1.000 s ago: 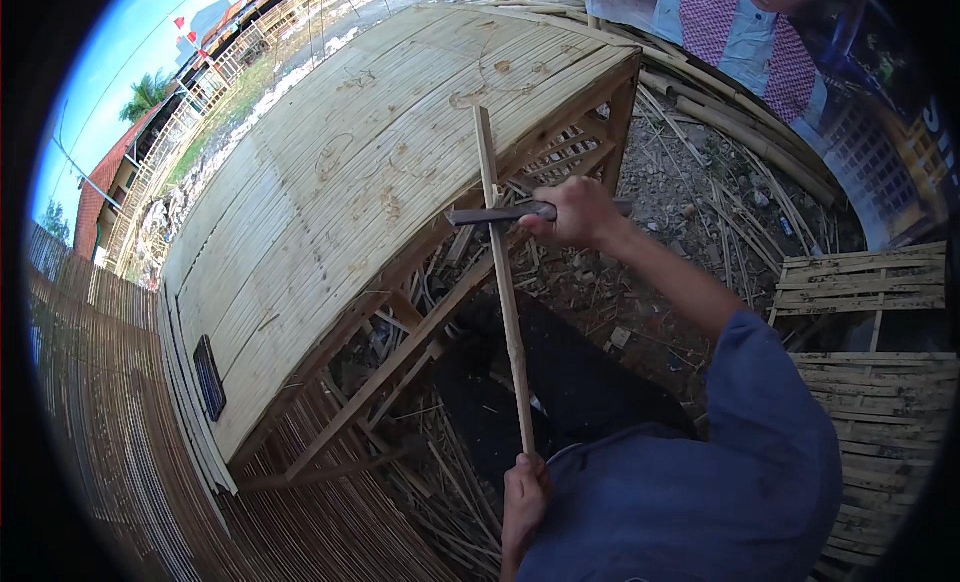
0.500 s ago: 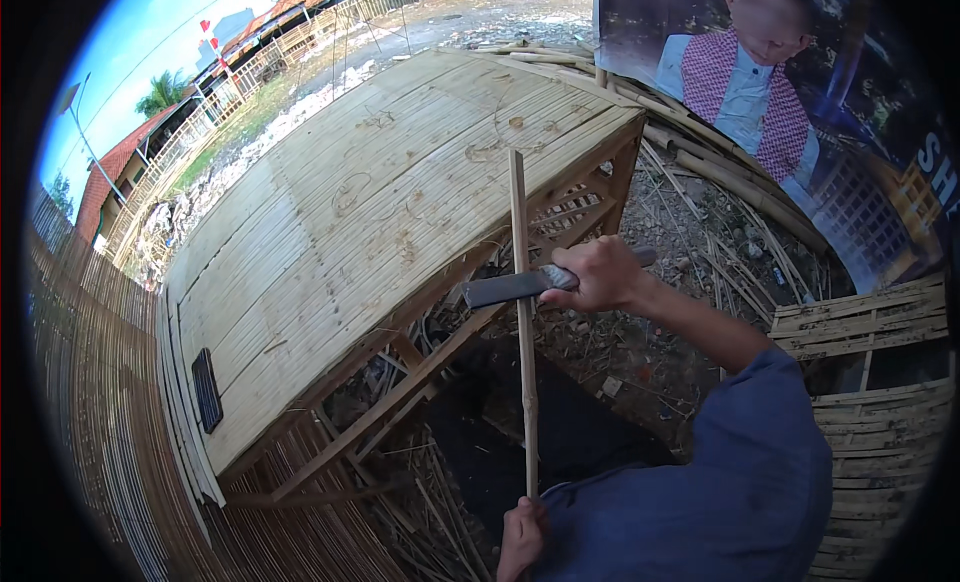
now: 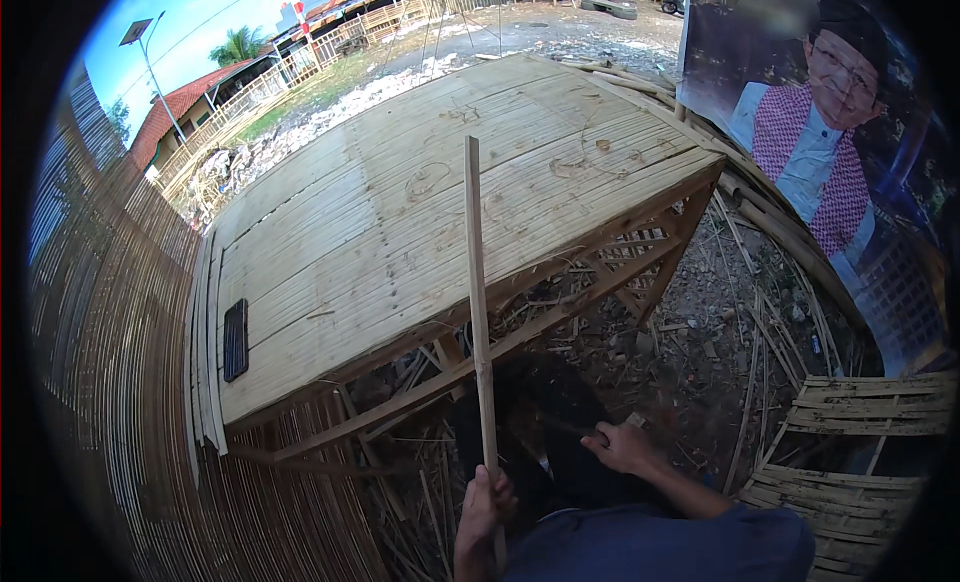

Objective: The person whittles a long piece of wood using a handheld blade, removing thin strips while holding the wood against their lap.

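My left hand (image 3: 484, 510) is wrapped round the lower part of a long, narrow bamboo strip (image 3: 477, 272). The strip stands up steeply, leaning slightly left, with a node partway along it. Its upper end shows against the bamboo tabletop (image 3: 330, 252). Lower and to the right, my right hand (image 3: 622, 448) is closed round the handle of a broad-bladed knife. A butt of the handle (image 3: 636, 420) sticks out past the hand. The blade is lost against my dark trousers. This hand is apart from the strip.
Thin shavings lie on the tabletop, and a dark flat rectangular object (image 3: 235, 340) rests near its left end. A slatted bamboo screen (image 3: 120, 352) stands at left. Bamboo poles (image 3: 790, 237) and a printed banner (image 3: 770, 112) are at right, woven bamboo panels (image 3: 850, 492) at lower right.
My right hand has drawn the knife off the strip, down toward my lap. My left hand has risen a little with the strip. The view has shifted left and upward.
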`<state>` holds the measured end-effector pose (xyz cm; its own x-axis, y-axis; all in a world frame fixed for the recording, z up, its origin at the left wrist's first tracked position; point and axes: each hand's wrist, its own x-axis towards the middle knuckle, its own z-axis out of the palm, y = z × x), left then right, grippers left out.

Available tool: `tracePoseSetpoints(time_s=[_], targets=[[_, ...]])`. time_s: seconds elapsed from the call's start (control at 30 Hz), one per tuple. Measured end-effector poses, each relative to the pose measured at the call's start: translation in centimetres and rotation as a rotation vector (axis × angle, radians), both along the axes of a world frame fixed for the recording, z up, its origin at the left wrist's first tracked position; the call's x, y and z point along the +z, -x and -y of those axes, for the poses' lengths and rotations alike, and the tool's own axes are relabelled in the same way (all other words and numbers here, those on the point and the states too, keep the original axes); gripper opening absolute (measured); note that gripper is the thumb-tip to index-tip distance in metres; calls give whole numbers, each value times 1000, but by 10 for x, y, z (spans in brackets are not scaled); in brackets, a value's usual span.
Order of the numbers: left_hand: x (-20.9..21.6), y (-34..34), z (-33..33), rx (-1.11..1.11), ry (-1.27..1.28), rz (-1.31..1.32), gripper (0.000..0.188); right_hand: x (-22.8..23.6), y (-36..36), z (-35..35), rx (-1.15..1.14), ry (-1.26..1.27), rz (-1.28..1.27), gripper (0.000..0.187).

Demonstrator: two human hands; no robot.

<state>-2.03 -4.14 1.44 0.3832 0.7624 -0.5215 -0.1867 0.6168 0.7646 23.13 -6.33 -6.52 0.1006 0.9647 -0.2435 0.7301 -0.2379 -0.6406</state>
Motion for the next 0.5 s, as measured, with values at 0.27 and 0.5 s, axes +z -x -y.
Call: tracePoseSetpoints(time_s=[0.27, 0.5], targets=[[-16, 6, -5, 0, -34, 5, 50, -3, 31, -26, 270, 162, 290, 74], [-24, 2, -3, 33, -190, -350, 50, -17, 9, -56, 220, 424, 27, 77]])
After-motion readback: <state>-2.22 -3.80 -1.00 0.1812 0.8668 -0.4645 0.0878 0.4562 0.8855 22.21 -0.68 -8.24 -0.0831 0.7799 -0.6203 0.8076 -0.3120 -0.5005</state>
